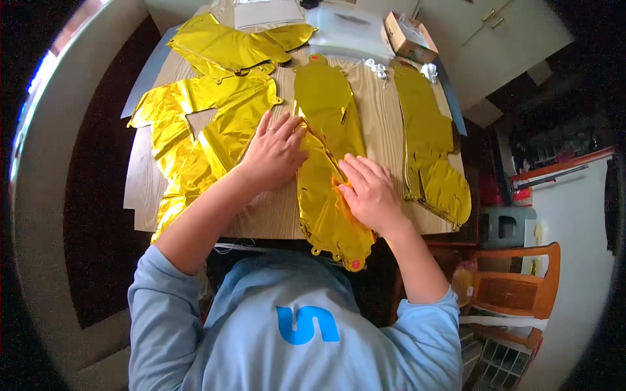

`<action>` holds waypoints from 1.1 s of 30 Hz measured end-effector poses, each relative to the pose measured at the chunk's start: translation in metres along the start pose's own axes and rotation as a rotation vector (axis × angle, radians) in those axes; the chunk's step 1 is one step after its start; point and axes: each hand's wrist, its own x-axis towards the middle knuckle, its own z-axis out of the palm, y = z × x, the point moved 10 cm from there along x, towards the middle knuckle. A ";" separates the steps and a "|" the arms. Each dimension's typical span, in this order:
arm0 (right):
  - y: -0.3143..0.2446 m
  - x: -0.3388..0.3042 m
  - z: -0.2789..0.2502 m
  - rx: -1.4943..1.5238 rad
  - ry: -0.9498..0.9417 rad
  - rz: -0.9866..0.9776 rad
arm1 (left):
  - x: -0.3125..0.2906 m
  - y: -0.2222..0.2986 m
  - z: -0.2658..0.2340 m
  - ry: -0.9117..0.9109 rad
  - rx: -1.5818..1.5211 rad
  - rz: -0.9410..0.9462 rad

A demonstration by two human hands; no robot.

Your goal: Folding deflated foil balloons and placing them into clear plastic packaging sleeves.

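Note:
A flat, uninflated gold foil balloon [326, 202] lies lengthwise in front of me, with its near end hanging past the table's front edge. Along it runs a raised fold between my hands. My left hand [277, 150] rests on the upper left side of this foil, fingers stretched out. Lower down, my right hand [370, 194] lies along the right edge with extended fingers and thumb. Neither hand visibly grips anything. Left of my left hand spreads a crinkled gold foil balloon [215, 140]. Another flat gold foil balloon [430, 140] lies to the right.
More gold foil [235, 45] lies at the far left of the wooden table [375, 124]. Clear plastic bags [349, 32], a cardboard box [411, 38] and small white bundles [376, 67] sit at the back. A wooden chair [515, 287] stands at the right.

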 end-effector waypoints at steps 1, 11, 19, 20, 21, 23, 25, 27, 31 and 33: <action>0.000 0.001 -0.001 0.003 -0.003 -0.001 | 0.004 -0.003 0.003 -0.004 0.007 -0.022; -0.085 0.016 -0.014 0.148 0.028 -0.226 | 0.000 0.001 0.001 0.103 0.002 -0.001; -0.093 0.006 0.016 0.019 -0.066 -0.214 | 0.008 -0.003 -0.007 0.128 -0.053 0.028; -0.093 0.006 0.017 0.024 -0.066 -0.210 | 0.010 -0.005 -0.004 0.120 -0.043 0.031; -0.093 0.006 0.017 0.028 -0.068 -0.207 | 0.013 -0.008 0.000 0.113 -0.035 0.031; -0.093 0.006 0.016 0.036 -0.066 -0.203 | 0.021 -0.011 0.008 0.093 -0.004 0.033; -0.094 0.006 0.015 0.040 -0.063 -0.202 | 0.029 -0.014 0.013 0.063 0.041 0.029; -0.094 0.006 0.015 0.035 -0.059 -0.199 | 0.036 -0.020 0.016 0.043 0.026 0.023; -0.094 0.003 0.014 0.029 -0.008 -0.193 | 0.047 -0.034 0.019 0.017 -0.015 0.000; -0.095 0.003 0.014 0.025 0.009 -0.189 | 0.048 -0.040 0.023 -0.026 -0.039 -0.030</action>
